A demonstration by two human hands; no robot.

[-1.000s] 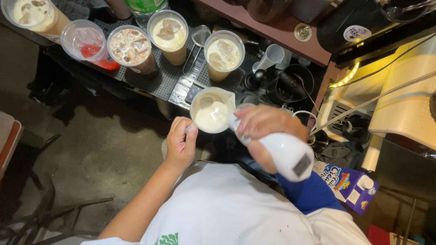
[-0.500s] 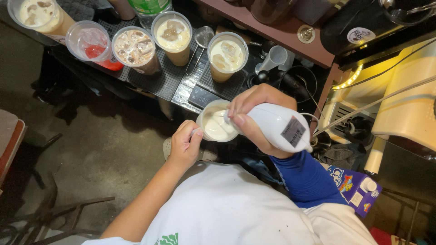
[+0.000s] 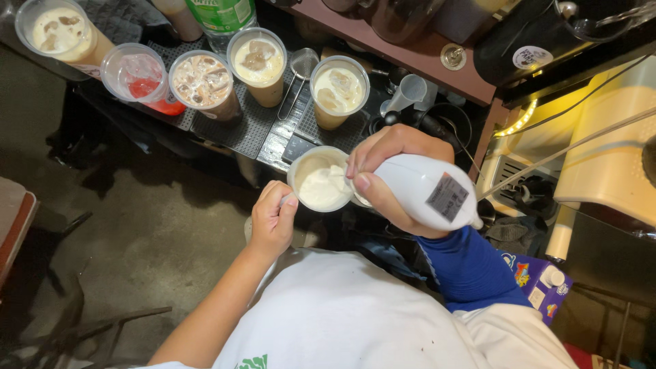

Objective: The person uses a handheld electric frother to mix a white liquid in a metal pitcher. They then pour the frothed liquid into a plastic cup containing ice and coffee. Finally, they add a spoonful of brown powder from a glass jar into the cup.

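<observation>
My left hand [image 3: 273, 222] grips the handle of a small metal jug [image 3: 320, 179] held below the counter edge. White foamy cream fills the jug. My right hand [image 3: 383, 171] is wrapped around a white hand-held mixer [image 3: 427, 193], whose tip dips into the cream. The mixer's cord runs off to the right. My right forearm wears a blue sleeve.
On the black counter mats [image 3: 246, 123] stand several plastic cups of iced milky drinks [image 3: 339, 90], one cup with red liquid [image 3: 137, 75], a strainer [image 3: 301, 68] and a small measuring cup [image 3: 410, 92]. A green bottle [image 3: 222, 14] stands behind. A purple carton [image 3: 540, 280] lies low right.
The jug and mixer have shifted slightly; the mixer swung from pointing down-right to lying across the jug's rim with its tip in the cream. The view moved a little closer.
</observation>
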